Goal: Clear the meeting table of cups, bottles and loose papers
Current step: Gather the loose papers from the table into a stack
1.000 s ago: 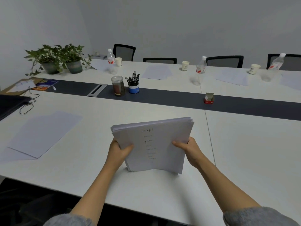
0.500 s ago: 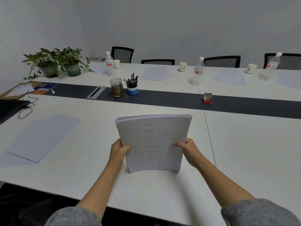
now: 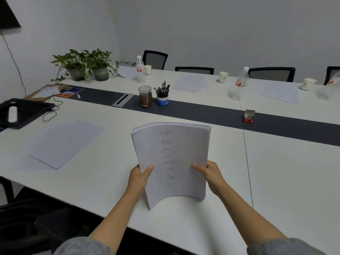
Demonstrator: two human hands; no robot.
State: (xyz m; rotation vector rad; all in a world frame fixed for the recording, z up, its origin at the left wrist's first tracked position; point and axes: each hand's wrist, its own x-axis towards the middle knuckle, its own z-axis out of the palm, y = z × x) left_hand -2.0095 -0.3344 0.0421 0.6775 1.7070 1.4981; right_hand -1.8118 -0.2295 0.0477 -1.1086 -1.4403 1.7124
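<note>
A thick stack of white papers (image 3: 173, 159) with handwriting on the top sheet stands nearly upright, its lower edge on the white meeting table (image 3: 285, 181). My left hand (image 3: 140, 178) grips the stack's left edge and my right hand (image 3: 209, 172) grips its right edge. More loose sheets (image 3: 66, 142) lie flat to the left. Across the table lie further papers (image 3: 190, 83), paper cups (image 3: 223, 77) and plastic water bottles (image 3: 242, 80).
On the dark centre strip stand a lidded jar (image 3: 145, 97), a pen cup (image 3: 162, 97) and a small red box (image 3: 249, 116). Two potted plants (image 3: 86, 65) sit far left. A black laptop bag (image 3: 22, 112) with a cable lies at left. Black chairs (image 3: 271, 74) line the far side.
Both hands have tilted the paper stack up from a flatter hold to nearly upright, and its edges now line up. The view has shifted slightly.
</note>
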